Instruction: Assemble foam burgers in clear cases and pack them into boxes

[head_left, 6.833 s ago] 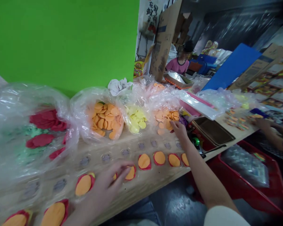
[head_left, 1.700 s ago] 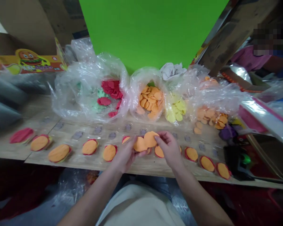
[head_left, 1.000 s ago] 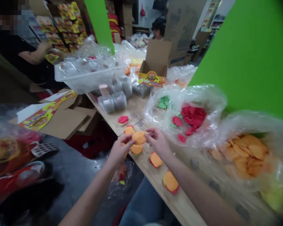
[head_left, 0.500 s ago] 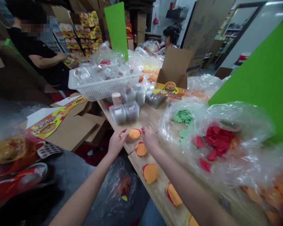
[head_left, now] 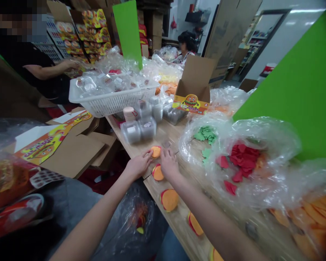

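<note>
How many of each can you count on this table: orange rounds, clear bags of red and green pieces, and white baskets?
Orange rounds: 5
Clear plastic bags of red and green pieces: 1
White baskets: 1
Total: 7

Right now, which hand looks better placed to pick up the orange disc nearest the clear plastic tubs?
Probably the left hand: its fingertips appear to reach the edge of the orange disc. The right hand lies just apart from the disc, beside a red-and-orange stack.
</note>
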Action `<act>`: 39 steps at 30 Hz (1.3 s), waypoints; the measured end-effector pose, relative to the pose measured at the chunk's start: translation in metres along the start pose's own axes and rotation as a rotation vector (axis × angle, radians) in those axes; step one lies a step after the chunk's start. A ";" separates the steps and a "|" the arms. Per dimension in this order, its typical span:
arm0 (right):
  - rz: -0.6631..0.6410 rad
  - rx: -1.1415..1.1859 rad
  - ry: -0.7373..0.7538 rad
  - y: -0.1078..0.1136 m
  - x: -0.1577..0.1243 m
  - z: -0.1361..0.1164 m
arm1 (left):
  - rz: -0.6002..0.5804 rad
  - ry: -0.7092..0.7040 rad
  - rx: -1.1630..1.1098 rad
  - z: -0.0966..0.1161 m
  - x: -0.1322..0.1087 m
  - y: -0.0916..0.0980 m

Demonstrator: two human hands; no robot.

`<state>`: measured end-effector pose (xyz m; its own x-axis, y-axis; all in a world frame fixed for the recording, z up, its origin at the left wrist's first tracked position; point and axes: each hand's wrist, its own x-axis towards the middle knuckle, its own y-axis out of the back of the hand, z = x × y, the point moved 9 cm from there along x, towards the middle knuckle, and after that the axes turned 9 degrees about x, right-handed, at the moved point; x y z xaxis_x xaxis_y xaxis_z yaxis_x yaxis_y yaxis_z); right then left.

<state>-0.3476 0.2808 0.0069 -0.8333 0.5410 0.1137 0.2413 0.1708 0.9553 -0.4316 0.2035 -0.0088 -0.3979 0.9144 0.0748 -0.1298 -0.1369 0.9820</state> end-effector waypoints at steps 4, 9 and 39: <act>-0.014 0.021 0.023 0.002 0.000 0.003 | 0.067 0.044 -0.033 -0.007 -0.001 0.012; -0.026 0.079 0.034 0.006 0.000 0.007 | 0.214 0.106 -0.111 -0.019 0.010 0.026; 0.047 0.189 0.014 0.041 -0.008 0.035 | 0.108 0.035 -0.407 0.007 0.036 0.029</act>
<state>-0.3135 0.3122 0.0352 -0.8257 0.5404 0.1621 0.3680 0.2982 0.8807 -0.4433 0.2349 0.0232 -0.4587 0.8739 0.1611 -0.4312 -0.3774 0.8195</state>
